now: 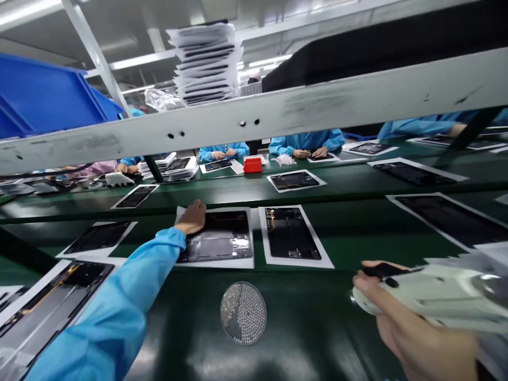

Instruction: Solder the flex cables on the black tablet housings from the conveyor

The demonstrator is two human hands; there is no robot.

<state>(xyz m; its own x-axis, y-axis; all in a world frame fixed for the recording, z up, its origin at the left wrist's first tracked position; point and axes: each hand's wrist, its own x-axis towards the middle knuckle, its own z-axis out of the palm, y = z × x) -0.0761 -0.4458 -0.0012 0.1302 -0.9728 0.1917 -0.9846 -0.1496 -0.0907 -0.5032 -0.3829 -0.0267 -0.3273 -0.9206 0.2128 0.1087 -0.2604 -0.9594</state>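
Observation:
At the top left corner of a dark tablet back cover (222, 238) on white paper is my left hand (193, 217). Its fingers are curled closed over the far edge; the fingertips are hidden. My right hand (400, 307) is wrapped round a pale, off-white hand-held device (432, 293) with a black part near the thumb, at the right. A second tablet back cover (293, 233) lies on its own white sheet just right of the first. Nearer me, a round clear tray (248, 320) with rows of small dimples rests on the green surface.
More covers on paper lie around, one at lower left (51, 296) and one at right (460, 217). A grey-white shelf beam (214, 124) crosses above, carrying a blue bin (47, 95) and a paper-layered stack (208, 63). Co-workers in blue sleeves (307, 143) sit opposite, near a red box (253, 164).

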